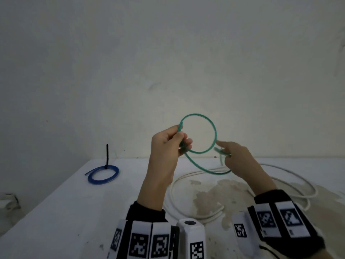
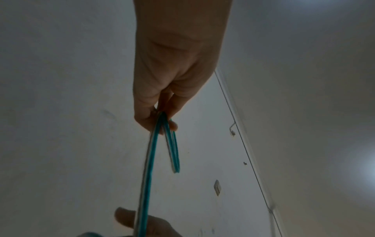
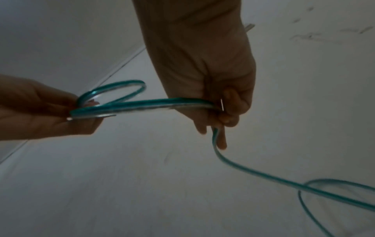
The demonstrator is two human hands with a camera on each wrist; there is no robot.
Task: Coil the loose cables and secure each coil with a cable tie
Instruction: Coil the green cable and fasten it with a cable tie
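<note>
I hold a green cable (image 1: 214, 131) up in front of the wall, above the white table (image 1: 65, 202). My left hand (image 1: 179, 139) pinches the crossing of one round loop; the pinch also shows in the left wrist view as the green cable (image 2: 154, 144) leaving my left hand (image 2: 162, 121). My right hand (image 1: 226, 153) grips the green cable further along, index finger stretched out. In the right wrist view the green cable (image 3: 162, 102) runs from the left hand (image 3: 81, 110) into my right hand (image 3: 221, 115) and trails away below.
A blue cable coil (image 1: 103, 173) lies at the table's far left, bound by a black cable tie (image 1: 107, 156) that sticks straight up. A loose white cable (image 1: 186, 202) sprawls in wide loops on the stained table under my hands.
</note>
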